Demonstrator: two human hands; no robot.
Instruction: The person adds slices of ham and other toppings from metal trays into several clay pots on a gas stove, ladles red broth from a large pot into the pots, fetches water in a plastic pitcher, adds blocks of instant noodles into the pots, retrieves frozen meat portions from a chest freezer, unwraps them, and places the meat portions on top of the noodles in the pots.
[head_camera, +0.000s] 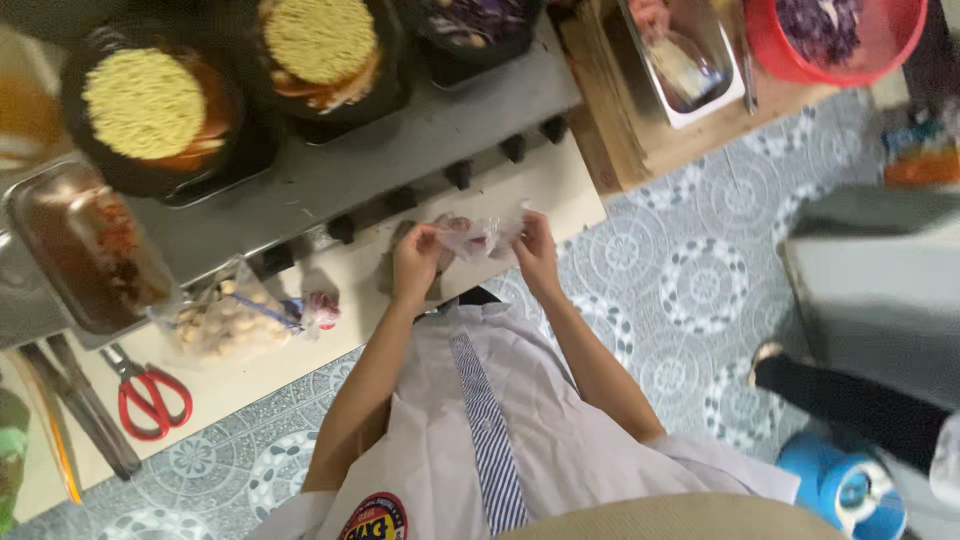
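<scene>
Head view, looking straight down. Left hand (415, 262) and right hand (536, 252) each pinch an end of a small clear plastic bag (478, 236), held stretched between them over the counter edge (560, 195). Two pots of noodles (146, 103) on the stove at 10 o'clock. Bag of snacks (230, 320) and red scissors (152, 397) at 8 o'clock. Red bowl (835, 40) at 2 o'clock.
</scene>
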